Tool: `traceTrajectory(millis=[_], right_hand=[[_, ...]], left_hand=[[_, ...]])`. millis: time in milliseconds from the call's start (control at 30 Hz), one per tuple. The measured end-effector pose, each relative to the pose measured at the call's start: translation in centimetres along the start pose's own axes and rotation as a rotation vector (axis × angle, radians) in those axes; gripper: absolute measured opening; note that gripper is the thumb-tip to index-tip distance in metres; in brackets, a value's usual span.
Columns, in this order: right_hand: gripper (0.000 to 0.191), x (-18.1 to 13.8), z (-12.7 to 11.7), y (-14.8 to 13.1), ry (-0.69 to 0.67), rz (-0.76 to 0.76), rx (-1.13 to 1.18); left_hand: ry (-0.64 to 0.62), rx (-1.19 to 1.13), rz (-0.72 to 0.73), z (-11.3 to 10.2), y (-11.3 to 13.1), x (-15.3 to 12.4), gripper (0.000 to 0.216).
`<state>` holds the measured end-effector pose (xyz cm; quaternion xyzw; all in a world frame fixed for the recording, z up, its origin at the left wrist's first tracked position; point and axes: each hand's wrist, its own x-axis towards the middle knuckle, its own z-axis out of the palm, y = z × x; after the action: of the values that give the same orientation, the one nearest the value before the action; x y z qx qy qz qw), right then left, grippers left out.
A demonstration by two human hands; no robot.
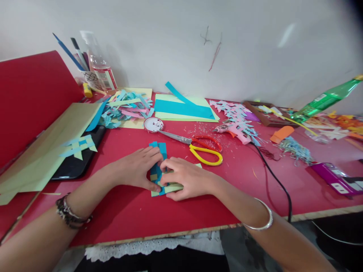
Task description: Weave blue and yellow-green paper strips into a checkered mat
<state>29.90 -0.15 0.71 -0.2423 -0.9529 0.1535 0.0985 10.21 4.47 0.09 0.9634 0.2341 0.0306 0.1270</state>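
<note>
A small weave of blue and pale green paper strips (153, 172) lies on the red table in front of me. My left hand (137, 166) rests over its left side, fingers stretched towards the far ends of the blue strips and thumb at the near edge. From the right, my right hand (188, 177) bends over the weave with curled fingers, closed on a pale green paper strip (173, 187). My hands hide much of the weave. Just beyond them lie scissors (205, 149) with red and yellow handles, blades touching a small round white lid (153, 124).
Paper scraps (127, 107) and stacked sheets (184, 109) lie along the wall. A pink glue gun (234, 130) trails a black cord on the right. A green bottle (323, 100) leans at far right. Leftward, another woven piece (81, 145) overlaps a black phone-like slab (73, 170).
</note>
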Motion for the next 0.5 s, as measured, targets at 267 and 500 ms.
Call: traceTrajectory(millis=[267,500], right_hand=[[0.021,-0.12,-0.27,-0.03,0.019,0.023,0.059],[0.045,-0.26,-0.45,0.16,0.072,0.110,0.050]], left_hand=[[0.004,0.011,-0.015,-0.07,0.06,0.08,0.057],[0.000,0.066,-0.017,-0.31,0.39,-0.05,0.058]])
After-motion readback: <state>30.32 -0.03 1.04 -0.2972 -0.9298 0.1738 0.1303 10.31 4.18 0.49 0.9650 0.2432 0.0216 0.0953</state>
